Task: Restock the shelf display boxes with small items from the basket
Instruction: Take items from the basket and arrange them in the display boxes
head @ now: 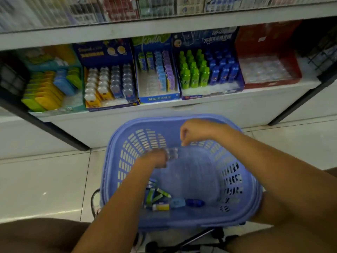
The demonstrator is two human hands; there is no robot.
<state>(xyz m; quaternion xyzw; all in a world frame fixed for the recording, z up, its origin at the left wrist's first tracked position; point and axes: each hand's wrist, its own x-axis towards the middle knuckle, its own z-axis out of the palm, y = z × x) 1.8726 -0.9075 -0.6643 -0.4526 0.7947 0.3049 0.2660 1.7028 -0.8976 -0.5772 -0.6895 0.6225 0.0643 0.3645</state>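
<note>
- Both forearms reach forward from the bottom edge over a blue slotted basket that sits on the tiled floor in front of a low shelf.
- Left hand is curled around a blurred clear plastic piece, held above the basket's middle.
- Right hand hangs just beyond and to the right of that grip, fingers bent down and pinched together; whether it holds anything I cannot tell.
- Below the left wrist, on the basket floor, lie a few small items: green sticks, a yellow one, a light blue one and a dark blue one.
- Beyond both hands, five display boxes stand side by side on the shelf, partly filled.
</note>
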